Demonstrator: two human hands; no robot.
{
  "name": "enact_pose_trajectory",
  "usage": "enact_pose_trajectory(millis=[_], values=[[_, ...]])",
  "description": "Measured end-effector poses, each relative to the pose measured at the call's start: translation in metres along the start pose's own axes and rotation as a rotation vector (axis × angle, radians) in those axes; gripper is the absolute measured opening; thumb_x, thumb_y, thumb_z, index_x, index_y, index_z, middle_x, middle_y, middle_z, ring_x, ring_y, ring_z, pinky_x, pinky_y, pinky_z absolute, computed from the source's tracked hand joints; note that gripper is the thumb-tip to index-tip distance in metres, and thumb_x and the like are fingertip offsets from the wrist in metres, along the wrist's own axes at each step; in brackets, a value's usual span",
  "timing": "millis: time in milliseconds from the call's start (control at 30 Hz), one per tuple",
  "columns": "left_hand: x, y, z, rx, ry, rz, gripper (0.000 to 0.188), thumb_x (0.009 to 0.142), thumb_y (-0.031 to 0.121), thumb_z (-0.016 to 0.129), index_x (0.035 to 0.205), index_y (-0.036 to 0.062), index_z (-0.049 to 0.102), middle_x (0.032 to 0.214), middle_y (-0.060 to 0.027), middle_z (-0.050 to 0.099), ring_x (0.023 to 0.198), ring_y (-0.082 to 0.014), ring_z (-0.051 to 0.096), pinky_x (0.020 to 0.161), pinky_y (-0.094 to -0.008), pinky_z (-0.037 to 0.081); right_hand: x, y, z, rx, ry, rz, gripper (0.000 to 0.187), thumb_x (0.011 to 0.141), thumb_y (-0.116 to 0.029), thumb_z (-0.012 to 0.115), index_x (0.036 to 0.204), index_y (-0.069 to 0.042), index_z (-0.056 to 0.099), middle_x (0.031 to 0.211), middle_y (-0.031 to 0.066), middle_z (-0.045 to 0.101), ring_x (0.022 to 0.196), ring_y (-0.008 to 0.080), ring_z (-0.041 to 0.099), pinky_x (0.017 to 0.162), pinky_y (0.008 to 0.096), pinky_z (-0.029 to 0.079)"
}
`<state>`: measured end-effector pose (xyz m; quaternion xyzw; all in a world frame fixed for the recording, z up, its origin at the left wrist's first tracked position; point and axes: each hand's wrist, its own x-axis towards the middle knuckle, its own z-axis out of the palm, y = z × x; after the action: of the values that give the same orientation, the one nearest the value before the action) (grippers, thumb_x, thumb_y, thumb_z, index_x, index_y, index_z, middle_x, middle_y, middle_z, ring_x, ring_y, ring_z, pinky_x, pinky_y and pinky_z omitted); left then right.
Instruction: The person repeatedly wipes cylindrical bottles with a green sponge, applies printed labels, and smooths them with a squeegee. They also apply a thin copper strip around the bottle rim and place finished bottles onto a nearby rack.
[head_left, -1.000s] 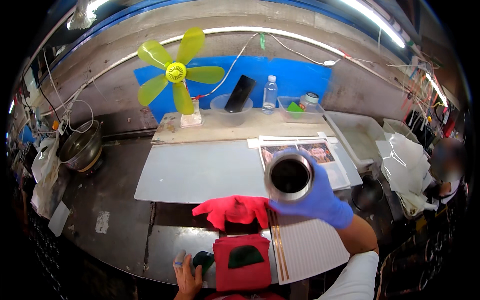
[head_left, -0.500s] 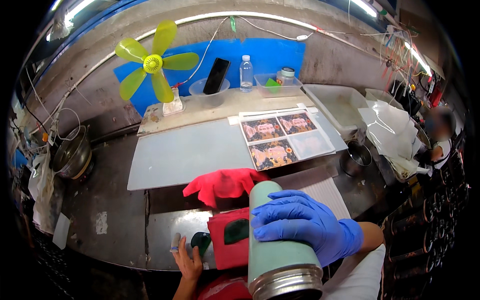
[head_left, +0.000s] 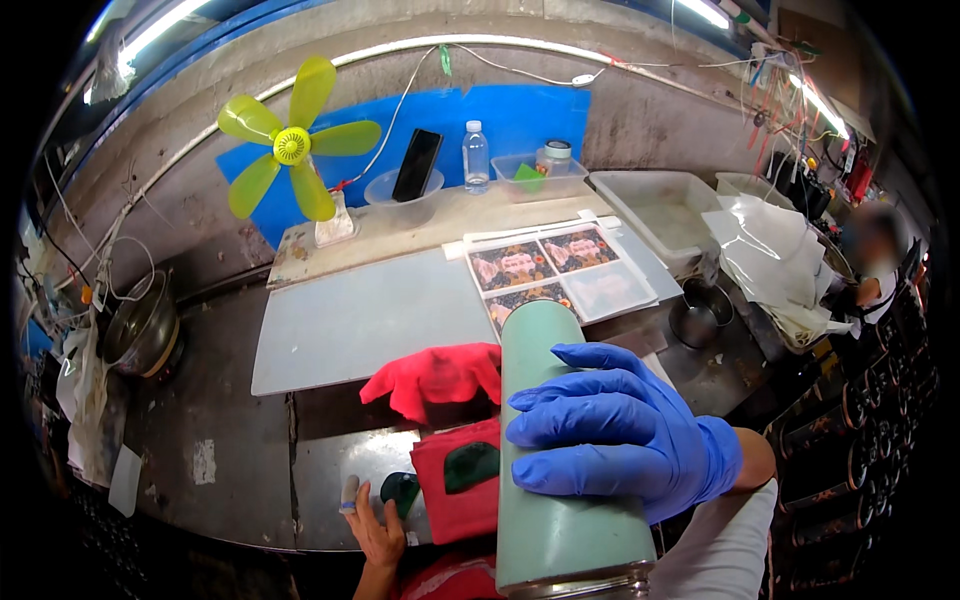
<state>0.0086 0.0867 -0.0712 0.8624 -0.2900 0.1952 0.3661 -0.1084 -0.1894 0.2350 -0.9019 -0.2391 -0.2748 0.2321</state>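
**Blue-gloved right hand (head_left: 625,430) grips pale-green, metal-rimmed cylinder (head_left: 572,535)**

The cylinder slants across five o'clock of the view. At seven o'clock the ungloved left hand (head_left: 378,535), fingers loosely apart, is just beside a flat dark-green piece (head_left: 401,489) on the dark metal surface (head_left: 240,420); contact is unclear. Folded red cloth (head_left: 462,520) lies at six o'clock.
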Motion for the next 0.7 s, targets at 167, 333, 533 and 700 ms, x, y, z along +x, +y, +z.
enact_pose_trajectory(millis=[167, 333, 533, 700], values=[[0.002, 0.005, 0.000, -0.033, 0.016, -0.039, 0.045, 0.078, 0.004, 0.062, 0.119, -0.0057, 0.047, 0.121, -0.0299, 0.047, 0.109, -0.0459, 0.045, 0.094, -0.0472, 0.035, 0.000, 0.002, 0.002, -0.001, 0.009, -0.005, 0.045, 0.073, -0.026, 0.068, 0.116, -0.019, 0.057, 0.112, 0.0032, 0.055, 0.106, 0.0231, 0.053, 0.092, 0.0431, 0.037], [0.004, 0.007, 0.001, -0.039, 0.021, -0.035, 0.044, 0.079, 0.006, 0.061, 0.119, -0.0057, 0.047, 0.121, -0.0300, 0.047, 0.109, -0.0458, 0.045, 0.094, -0.0470, 0.035, -0.002, 0.006, 0.004, -0.006, 0.006, -0.011, 0.045, 0.072, -0.025, 0.067, 0.116, -0.019, 0.057, 0.112, 0.0038, 0.055, 0.106, 0.0232, 0.053, 0.093, 0.0432, 0.037], [0.005, 0.006, 0.000, -0.028, 0.002, -0.029, 0.044, 0.079, 0.007, 0.062, 0.118, -0.0061, 0.048, 0.121, -0.0293, 0.047, 0.110, -0.0456, 0.045, 0.094, -0.0471, 0.034, 0.000, 0.014, 0.006, -0.023, 0.007, -0.015, 0.044, 0.074, -0.024, 0.066, 0.117, -0.019, 0.056, 0.111, 0.0040, 0.055, 0.105, 0.0224, 0.053, 0.093, 0.0430, 0.036], [0.005, 0.003, 0.002, -0.030, -0.029, -0.011, 0.044, 0.078, 0.005, 0.062, 0.118, -0.0065, 0.048, 0.120, -0.0290, 0.047, 0.110, -0.0459, 0.044, 0.095, -0.0475, 0.034, 0.001, 0.025, 0.007, 0.040, -0.017, 0.050, 0.044, 0.074, -0.024, 0.067, 0.116, -0.017, 0.057, 0.110, 0.0044, 0.056, 0.104, 0.0221, 0.054, 0.094, 0.0431, 0.035]])
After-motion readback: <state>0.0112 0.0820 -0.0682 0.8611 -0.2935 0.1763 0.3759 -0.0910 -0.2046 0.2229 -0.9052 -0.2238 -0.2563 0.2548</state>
